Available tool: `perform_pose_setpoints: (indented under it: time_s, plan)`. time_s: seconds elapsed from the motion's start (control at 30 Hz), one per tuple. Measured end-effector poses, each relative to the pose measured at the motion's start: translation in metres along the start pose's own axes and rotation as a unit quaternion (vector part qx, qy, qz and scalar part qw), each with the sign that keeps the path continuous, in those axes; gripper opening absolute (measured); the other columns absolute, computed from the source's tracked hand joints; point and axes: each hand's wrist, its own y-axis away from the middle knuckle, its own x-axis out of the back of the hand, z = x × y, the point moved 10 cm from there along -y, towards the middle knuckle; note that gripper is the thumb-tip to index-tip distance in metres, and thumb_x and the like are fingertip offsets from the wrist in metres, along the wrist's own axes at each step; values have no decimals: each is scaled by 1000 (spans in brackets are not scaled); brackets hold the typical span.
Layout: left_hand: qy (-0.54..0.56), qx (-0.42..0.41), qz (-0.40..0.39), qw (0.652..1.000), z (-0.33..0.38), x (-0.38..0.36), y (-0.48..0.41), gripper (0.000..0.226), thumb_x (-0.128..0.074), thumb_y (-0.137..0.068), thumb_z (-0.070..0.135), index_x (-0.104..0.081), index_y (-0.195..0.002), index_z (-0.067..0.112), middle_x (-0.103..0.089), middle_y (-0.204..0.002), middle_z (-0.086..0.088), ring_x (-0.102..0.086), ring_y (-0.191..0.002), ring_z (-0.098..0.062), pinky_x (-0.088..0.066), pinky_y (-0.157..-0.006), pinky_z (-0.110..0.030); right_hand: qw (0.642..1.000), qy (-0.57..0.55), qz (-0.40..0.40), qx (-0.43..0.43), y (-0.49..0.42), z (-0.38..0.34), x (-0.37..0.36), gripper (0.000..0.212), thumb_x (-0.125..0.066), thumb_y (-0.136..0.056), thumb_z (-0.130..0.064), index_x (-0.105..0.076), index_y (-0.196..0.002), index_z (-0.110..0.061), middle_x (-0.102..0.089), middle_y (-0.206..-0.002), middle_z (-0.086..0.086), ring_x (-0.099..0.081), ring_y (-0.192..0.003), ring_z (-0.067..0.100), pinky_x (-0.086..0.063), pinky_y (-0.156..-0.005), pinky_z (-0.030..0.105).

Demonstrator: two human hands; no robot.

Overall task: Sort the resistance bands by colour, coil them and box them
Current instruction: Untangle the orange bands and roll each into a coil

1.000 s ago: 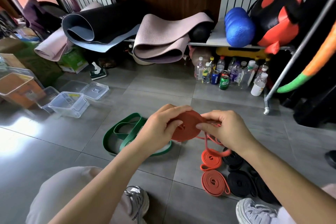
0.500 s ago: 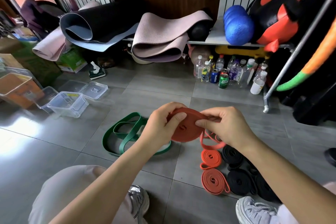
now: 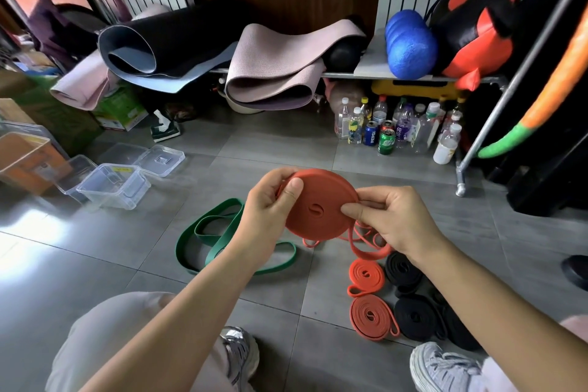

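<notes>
1. The orange coil is held up over the middle of the floor, flat face to the camera.
2. The left hand grips its left rim, thumb pressed on the face and fingers curled behind.
3. The right hand pinches the right rim between thumb and fingers, where the band feeds on.
4. A loose tail hangs from the coil in several tangled loops down to the floor, not yet wound.
5. Main risk, as I judge it: rubber wound this tight wants to spring open. If either pinch slackens while the hands shift for the next turn, the outer wraps could slip and the whole disc unwind.
6. The tail's loops look crossed, so a twist or knot may be drawn in and leave a lump in the coil.
7. Two finished orange coils and the black coils lie close below, towards the floor's right side near a shoe. The dragging tail could snag them and mix the colours.
8. The green bands lie uncoiled just left of the hands, also within the tail's reach.
9. The clear box stands open at the floor's left side, its lid beside it. A coil this wide may fit only snugly, and forcing it in could loosen it.
</notes>
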Motion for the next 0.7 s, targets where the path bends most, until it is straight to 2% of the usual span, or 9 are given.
perform_pose_setpoints:
  time_s: [0.07, 0.13, 0.23, 0.27, 0.3, 0.37, 0.47, 0.57, 0.7]
  plan:
    - [-73, -17, -19, 997, 7, -3, -1, 13, -60, -81, 38, -67, -92, 37, -65, -94, 7, -58, -89, -12, -48, -81, -38, 999, 35, -2, 7, -2, -2, 4, 21, -70, -76, 4, -70, -96, -2, -64, -51, -13, -58, -45, -3, -40, -44, 5]
    - [-233, -88, -36, 968, 20, -7, 3, 28, -62, -80, 31, -60, -107, 37, -60, -106, 11, -55, -97, -7, -45, -85, -28, 994, 99, -4, 34, -3, -7, 5, 19, -73, -76, -2, -73, -95, -4, -68, -60, -11, -61, -51, -3, -48, -53, 13]
    - [-467, -233, -100, 847, 28, -34, 18, 48, -60, -84, 34, -48, -130, 29, -52, -122, 6, -52, -108, -16, -47, -88, -32, 976, 204, -15, 69, -3, -9, -1, 18, -77, -75, -10, -75, -93, -11, -74, -77, 1, -67, -65, 3, -55, -70, 29]
    - [-499, -260, -121, 818, 25, -43, 23, 47, -57, -87, 32, -46, -132, 30, -53, -121, 4, -54, -105, -19, -50, -84, -34, 973, 216, -16, 76, -3, -9, -4, 20, -77, -74, -11, -75, -94, -13, -75, -82, 1, -69, -71, 6, -55, -74, 30]
    - [-504, -267, -132, 811, 22, -47, 25, 43, -54, -89, 28, -46, -131, 31, -54, -117, 3, -57, -100, -21, -52, -80, -35, 972, 221, -15, 80, -2, -10, -5, 22, -78, -74, -11, -75, -95, -15, -75, -84, 1, -69, -75, 7, -56, -77, 30]
    - [-459, -252, -127, 842, 21, -44, 22, 40, -53, -91, 16, -51, -127, 32, -57, -108, 3, -59, -92, -20, -53, -76, -34, 975, 207, -12, 77, -2, -11, -5, 25, -78, -73, -10, -75, -97, -16, -75, -83, -1, -67, -70, -1, -54, -73, 23]
    - [-391, -224, -104, 887, 22, -35, 16, 40, -53, -89, 9, -57, -124, 28, -55, -103, 5, -56, -94, -13, -48, -84, -24, 986, 158, -32, 51, -3, -9, -3, 28, -75, -74, -5, -73, -101, -13, -68, -70, -12, -58, -54, -12, -43, -58, 6]
    - [-336, -187, -67, 921, 26, -23, 11, 41, -54, -87, 8, -60, -122, 27, -56, -103, 7, -52, -96, 0, -39, -86, -10, 990, 135, -26, 31, -5, -5, 6, 27, -75, -75, -6, -73, -101, -14, -68, -69, -14, -59, -56, -10, -45, -63, 7]
    - [-274, -147, -35, 950, 28, -15, 9, 44, -53, -83, 10, -56, -114, 41, -55, -102, 16, -52, -97, 5, -37, -87, -7, 991, 133, -27, 19, -4, 2, 8, 23, -73, -78, -6, -73, -98, -18, -64, -55, -20, -55, -52, -10, -41, -56, 7]
